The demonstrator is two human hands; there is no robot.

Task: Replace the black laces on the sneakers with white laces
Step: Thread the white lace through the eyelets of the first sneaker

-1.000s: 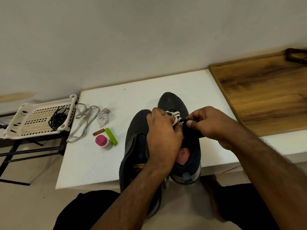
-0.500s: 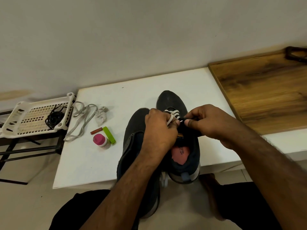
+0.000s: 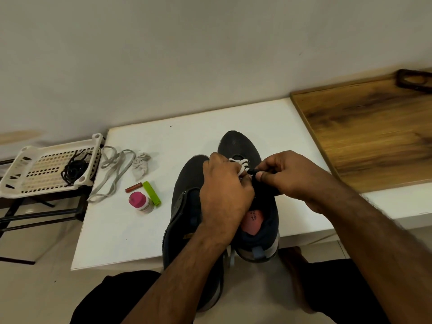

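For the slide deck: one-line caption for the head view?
Both hands thread a white lace through the right sneaker on a white table.

Two dark sneakers (image 3: pixel 187 206) side by side, heels overhanging desk edge; white lace (image 3: pixel 240 163) partly threaded in right one; black laces (image 3: pixel 73 170) bundled in basket.

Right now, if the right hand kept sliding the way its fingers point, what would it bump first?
The right hand points leftward across the right sneaker, pinching at the white lace. Straight on, it would most likely meet the left hand first, since their fingertips nearly touch; depth is hard to judge.
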